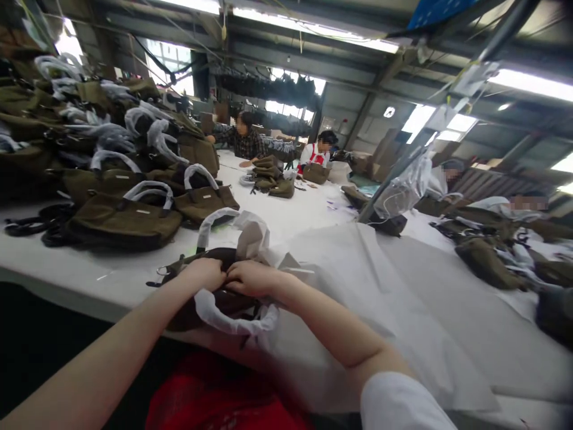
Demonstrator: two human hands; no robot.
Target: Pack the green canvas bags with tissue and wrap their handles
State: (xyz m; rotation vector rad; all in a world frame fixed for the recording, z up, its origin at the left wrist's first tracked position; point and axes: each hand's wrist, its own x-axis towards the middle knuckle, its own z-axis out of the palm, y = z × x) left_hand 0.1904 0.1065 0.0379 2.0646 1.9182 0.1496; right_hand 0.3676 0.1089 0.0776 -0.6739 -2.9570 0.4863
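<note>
A dark olive handbag (185,313) stands at the table's front edge before me, its top facing up. Its two handles are wrapped in white paper; the near wrapped handle (228,322) hangs toward me and the far one rises behind. My left hand (206,273) is closed at the bag's opening, fingertips bent down into it. Close beside it, my right hand (251,278) has its fingers curled on the same opening. Both sets of fingertips are partly hidden. Crumpled paper (254,239) sticks up from the far side of the bag.
Finished-looking olive bags (125,221) are piled high at left. Large white paper sheets (358,286) cover the table to my right, near a slanted metal post (394,170). More bags (487,263) lie at far right. Several people work across the table.
</note>
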